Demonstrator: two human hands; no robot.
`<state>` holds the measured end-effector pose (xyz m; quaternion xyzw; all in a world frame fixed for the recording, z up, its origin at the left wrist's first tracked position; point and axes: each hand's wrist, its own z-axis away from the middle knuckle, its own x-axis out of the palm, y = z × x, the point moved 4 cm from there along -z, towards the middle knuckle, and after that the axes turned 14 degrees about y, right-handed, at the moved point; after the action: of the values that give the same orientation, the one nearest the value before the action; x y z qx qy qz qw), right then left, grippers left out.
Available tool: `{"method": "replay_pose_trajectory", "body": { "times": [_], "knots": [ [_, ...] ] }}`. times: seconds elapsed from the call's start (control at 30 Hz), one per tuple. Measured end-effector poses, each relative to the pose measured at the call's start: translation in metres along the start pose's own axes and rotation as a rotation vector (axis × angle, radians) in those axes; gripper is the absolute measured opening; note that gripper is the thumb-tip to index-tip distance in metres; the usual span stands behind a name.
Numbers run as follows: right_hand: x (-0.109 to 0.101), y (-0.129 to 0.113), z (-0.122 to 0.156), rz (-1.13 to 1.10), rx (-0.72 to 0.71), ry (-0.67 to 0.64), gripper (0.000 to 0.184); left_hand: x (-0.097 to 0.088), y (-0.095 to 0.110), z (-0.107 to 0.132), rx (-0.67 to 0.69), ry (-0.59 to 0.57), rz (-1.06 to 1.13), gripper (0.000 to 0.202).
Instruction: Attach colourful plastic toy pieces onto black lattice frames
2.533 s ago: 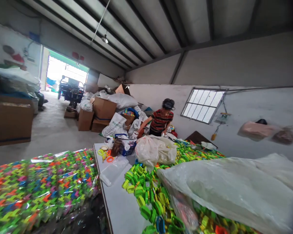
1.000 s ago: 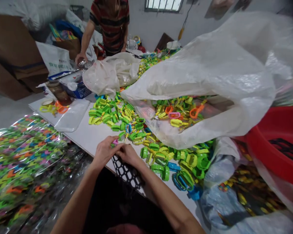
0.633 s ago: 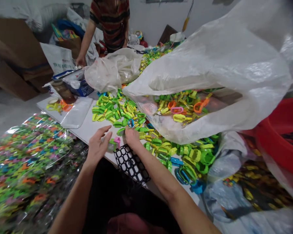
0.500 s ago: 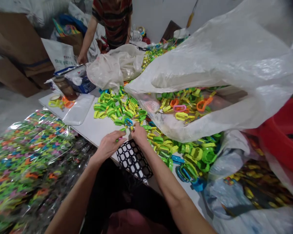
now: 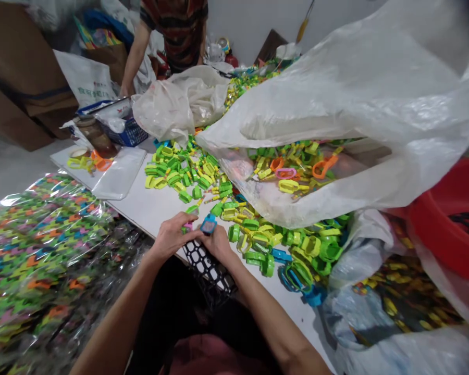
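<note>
Many green clips (image 5: pixel 203 177), white table (image 5: pixel 152 205)

From my feed it's a white table (image 5: pixel 152 208) buried in stuff: a heap of green and yellow plastic clips (image 5: pixel 187 174), a big clear bag (image 5: pixel 336 120), a flat plastic sleeve (image 5: pixel 119 179), a blue basket (image 5: pixel 131 136) and a black grid tray (image 5: pixel 209 265) hanging over the near edge.

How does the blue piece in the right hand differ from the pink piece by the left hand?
The blue piece is raised above the fingers of the right hand and plainly visible; the pink piece sits lower, mostly hidden by the left hand. The blue one shows more of itself than the pink one. Both are small plastic parts held over the black grid tray.
</note>
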<state>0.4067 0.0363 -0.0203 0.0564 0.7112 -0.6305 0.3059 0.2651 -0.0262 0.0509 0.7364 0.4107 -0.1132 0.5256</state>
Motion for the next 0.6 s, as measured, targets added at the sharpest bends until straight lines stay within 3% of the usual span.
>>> {"method": "replay_pose_trajectory", "body": {
  "times": [0.17,0.27,0.43,0.6],
  "knots": [
    [0.010,-0.012,0.007,0.307,-0.122,-0.068,0.022,0.005,0.004,-0.001,0.021,-0.058,-0.069,0.063],
    [0.022,-0.030,-0.002,0.428,-0.229,-0.108,0.026,0.000,-0.002,-0.009,-0.068,0.032,-0.200,0.057],
    [0.011,-0.044,-0.039,0.318,-0.323,-0.298,0.019,-0.009,-0.009,-0.009,-0.124,0.061,-0.261,0.049],
    [0.002,-0.060,-0.087,0.519,-0.421,-0.194,0.030,-0.022,0.002,-0.009,-0.099,0.076,-0.262,0.056]
  ]
}}
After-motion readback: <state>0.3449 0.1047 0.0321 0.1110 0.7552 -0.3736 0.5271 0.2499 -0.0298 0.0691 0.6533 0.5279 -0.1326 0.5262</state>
